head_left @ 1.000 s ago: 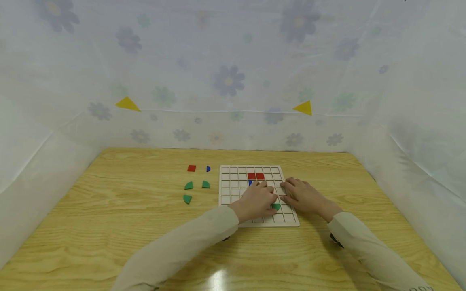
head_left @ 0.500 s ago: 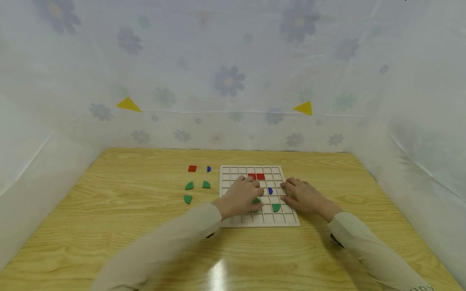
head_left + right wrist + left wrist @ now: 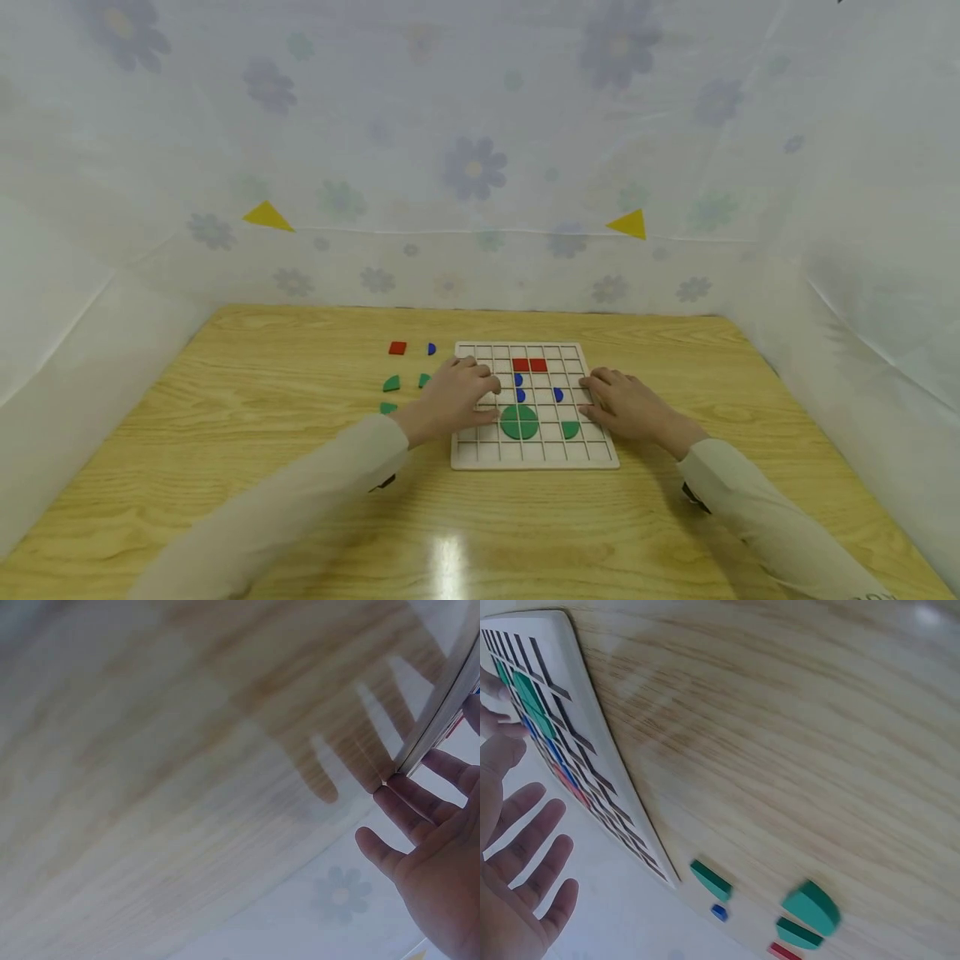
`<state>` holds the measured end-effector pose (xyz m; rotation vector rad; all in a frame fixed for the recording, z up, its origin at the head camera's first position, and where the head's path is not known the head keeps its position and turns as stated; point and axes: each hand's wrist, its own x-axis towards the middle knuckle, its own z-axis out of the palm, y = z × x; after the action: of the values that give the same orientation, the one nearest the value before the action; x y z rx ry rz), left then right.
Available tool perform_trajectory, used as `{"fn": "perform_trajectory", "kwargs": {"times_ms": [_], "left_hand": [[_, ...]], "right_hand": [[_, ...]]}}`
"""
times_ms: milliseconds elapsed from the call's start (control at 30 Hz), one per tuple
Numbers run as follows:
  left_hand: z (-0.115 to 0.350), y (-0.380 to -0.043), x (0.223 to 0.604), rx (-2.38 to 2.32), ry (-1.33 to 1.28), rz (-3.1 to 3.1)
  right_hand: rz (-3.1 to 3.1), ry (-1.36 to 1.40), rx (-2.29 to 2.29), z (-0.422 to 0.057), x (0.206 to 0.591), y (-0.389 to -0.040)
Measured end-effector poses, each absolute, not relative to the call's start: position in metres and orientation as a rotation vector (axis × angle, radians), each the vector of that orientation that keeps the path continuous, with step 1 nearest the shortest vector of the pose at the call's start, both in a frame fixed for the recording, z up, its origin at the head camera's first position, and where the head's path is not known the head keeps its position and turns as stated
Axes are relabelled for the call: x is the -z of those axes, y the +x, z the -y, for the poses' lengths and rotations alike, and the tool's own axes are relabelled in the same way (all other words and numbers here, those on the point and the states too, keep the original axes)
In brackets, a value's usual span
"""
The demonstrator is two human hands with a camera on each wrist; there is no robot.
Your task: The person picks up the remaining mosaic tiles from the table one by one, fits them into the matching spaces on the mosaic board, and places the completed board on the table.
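Note:
My left hand (image 3: 453, 396) hovers over the left edge of a white grid board (image 3: 487, 458), fingers loosely spread, holding nothing. In the left wrist view its fingers (image 3: 536, 859) are apart. My right hand (image 3: 626, 404) touches the board's right edge with its fingertips. Set in the grid are two red squares (image 3: 537, 365) side by side, two blue half-circles (image 3: 521, 396) below them, and another blue half-circle (image 3: 558, 395) to the right. Lower down, green quarter-circles form a full disc (image 3: 510, 430), and a single green quarter-circle (image 3: 570, 429) lies to its right.
Left of the board lie a loose red square (image 3: 397, 348), a blue half-circle (image 3: 431, 349) and green quarter-circles (image 3: 392, 383), two partly behind the left hand and arm. The wooden table (image 3: 300, 400) is enclosed by a flowered white curtain (image 3: 480, 100) with two yellow triangles (image 3: 628, 224).
My left hand has moved left from the middle of the board to its left edge, uncovering the green disc and blue half-circles. My right hand has stayed at the right edge.

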<state>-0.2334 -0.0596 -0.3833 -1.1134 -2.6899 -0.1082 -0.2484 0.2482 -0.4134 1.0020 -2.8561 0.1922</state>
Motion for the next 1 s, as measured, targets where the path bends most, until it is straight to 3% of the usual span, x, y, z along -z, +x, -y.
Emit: {"fn": "perform_trajectory", "kwargs": {"times_ms": [1000], "left_hand": [[0.173,-0.233,0.384,0.214,-0.981,2.818]], "right_hand": [[2.865,1.002,-0.183,-0.248,0.413,-0.248]]}}
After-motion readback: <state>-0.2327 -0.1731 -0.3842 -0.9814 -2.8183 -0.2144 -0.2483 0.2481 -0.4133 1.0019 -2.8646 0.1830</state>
